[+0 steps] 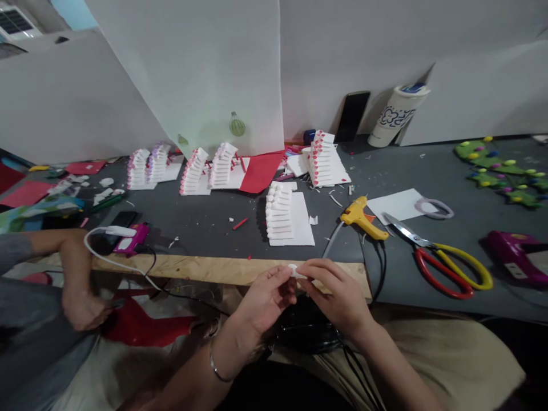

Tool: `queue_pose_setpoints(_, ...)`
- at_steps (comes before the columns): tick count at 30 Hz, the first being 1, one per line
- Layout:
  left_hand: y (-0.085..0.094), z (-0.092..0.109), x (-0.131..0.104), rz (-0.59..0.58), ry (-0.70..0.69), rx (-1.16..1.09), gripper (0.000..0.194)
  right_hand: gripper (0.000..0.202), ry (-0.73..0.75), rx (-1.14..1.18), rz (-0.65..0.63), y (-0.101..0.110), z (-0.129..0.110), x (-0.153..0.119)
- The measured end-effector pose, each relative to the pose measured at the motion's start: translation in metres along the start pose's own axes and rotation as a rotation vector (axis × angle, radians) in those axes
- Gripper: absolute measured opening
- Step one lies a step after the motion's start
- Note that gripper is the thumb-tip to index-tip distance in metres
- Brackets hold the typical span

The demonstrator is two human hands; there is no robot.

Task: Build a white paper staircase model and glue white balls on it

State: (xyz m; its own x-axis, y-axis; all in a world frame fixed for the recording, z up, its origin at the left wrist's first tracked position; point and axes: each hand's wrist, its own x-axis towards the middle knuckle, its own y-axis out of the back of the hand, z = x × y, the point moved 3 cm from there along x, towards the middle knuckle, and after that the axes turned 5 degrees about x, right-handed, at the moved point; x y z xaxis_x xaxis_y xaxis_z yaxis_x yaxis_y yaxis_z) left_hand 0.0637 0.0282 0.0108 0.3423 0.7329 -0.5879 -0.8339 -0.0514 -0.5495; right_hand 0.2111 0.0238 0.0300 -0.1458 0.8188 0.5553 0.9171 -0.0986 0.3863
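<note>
My left hand (265, 297) and my right hand (340, 294) meet over the table's front edge. Between their fingertips is a small white piece (293, 270), pinched from both sides; its exact shape is too small to tell. A bracelet circles my left wrist. Just beyond my hands, a white stepped paper model (280, 214) stands on a white card. To its right lies a yellow glue gun (358, 216), its nozzle pointing up and left. Scissors with red and yellow handles (440, 257) lie farther right.
Similar models with pink tips (194, 171) stand at the back. A phone (353, 116) and a white tumbler (396, 117) lean there. A tape roll (434, 208) and a purple tool (518, 257) lie right. At left, another person's hand (88, 308) rests near a red cloth (143, 322).
</note>
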Motion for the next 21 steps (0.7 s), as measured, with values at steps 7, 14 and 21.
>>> queue_pose_setpoints(7, -0.005, -0.002, 0.001, 0.002, -0.018, 0.076, 0.036, 0.024, 0.231, -0.183, -0.131, 0.008, 0.001, 0.001)
queue_pose_setpoints(14, -0.008, 0.005, 0.007, -0.050, -0.030, 0.195, 0.035, 0.016, 0.066, -0.013, -0.051, 0.013, 0.007, 0.009)
queue_pose_setpoints(21, -0.011, 0.013, 0.009, -0.083, -0.079, 0.352, 0.032, 0.026, -0.522, 0.351, -0.038, 0.011, 0.020, 0.003)
